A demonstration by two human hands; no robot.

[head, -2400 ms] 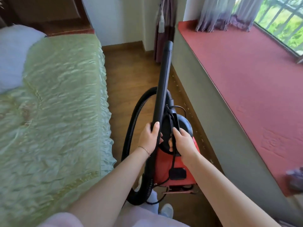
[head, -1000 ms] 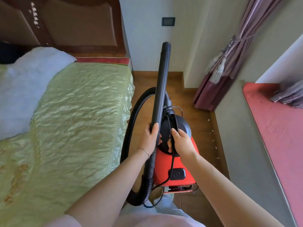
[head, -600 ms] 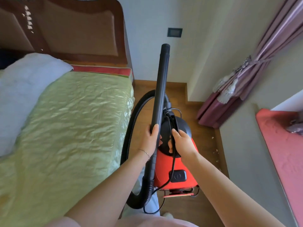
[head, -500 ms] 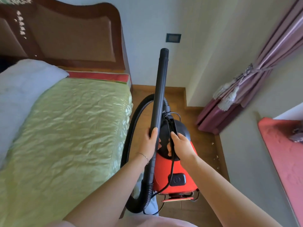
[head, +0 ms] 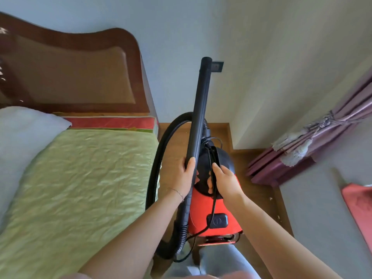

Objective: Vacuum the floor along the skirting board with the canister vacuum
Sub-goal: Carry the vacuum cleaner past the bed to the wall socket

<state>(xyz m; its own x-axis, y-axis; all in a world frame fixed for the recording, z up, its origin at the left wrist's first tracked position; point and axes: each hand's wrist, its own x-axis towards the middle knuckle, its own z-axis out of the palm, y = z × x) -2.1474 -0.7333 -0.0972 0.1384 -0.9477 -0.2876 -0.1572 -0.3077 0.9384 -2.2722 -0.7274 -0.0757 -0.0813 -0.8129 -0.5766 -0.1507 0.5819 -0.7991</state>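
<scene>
While the left hand [head: 186, 176] wraps its fingers round the black wand [head: 199, 109], whose tip points up at the wall, the right hand [head: 225, 180] curls round the top handle and cord of the red canister vacuum [head: 213, 210]. The canister is over a narrow strip of wooden floor [head: 259, 194] between the green bed [head: 80, 178] and the skirting board [head: 218, 125], with a curtain [head: 291, 158] to the right.

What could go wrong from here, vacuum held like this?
1. The power cord hangs loose under the red canister, looping by the person's leg: likely trip or snag.
2. The right hand has its grip on the handle and cord together; it could slip.
3. The hose loop runs close along the bedspread and may catch it.
</scene>
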